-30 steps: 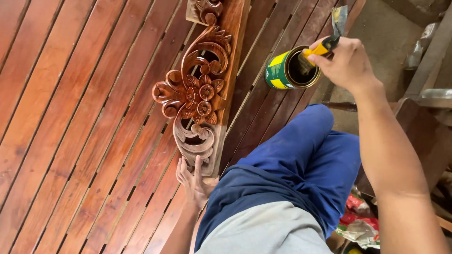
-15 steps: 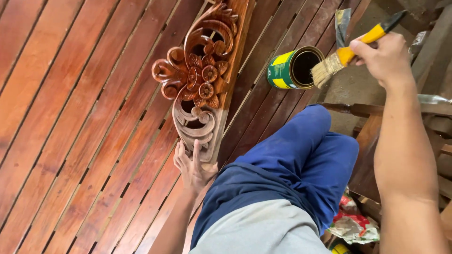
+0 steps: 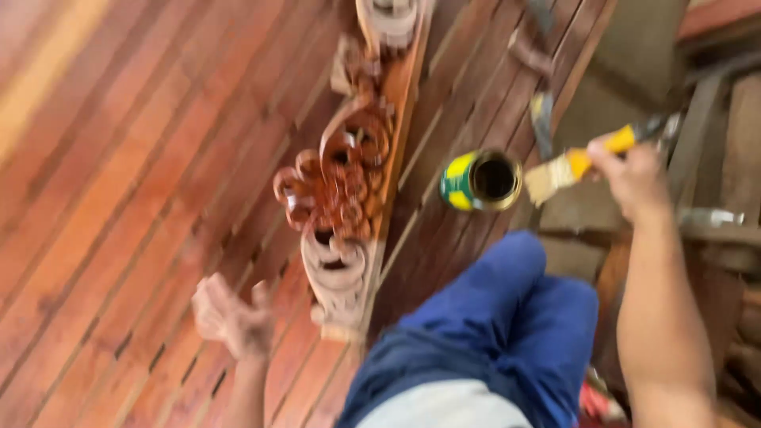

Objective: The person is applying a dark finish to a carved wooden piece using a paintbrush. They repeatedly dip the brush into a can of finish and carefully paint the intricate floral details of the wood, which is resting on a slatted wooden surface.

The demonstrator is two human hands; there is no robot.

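A blurred view looks straight down at a floor of reddish-brown wooden slats (image 3: 119, 198) running diagonally, with thin dark gaps between the boards. A long carved wooden panel (image 3: 349, 182) of scrolls and curls, in the same warm red-brown, lies on the slats and runs from near the person's knee to the far edge of the view. The left hand (image 3: 230, 321) hovers over the floor just left of the panel's near end, its fingers spread and holding nothing. The right hand (image 3: 634, 178), at the right of the scene, has its fingers closed around the yellow handle of a flat paintbrush (image 3: 575, 166), whose pale bristles point left toward an open tin can (image 3: 482, 181). The can, green and yellow outside and dark inside, stands on the slats just right of the panel, and the bristles sit close beside its rim. The person's leg in blue trousers (image 3: 507, 325) fills the near middle. Where the slats end, at the right, there are grey and brown shapes too blurred to make out.
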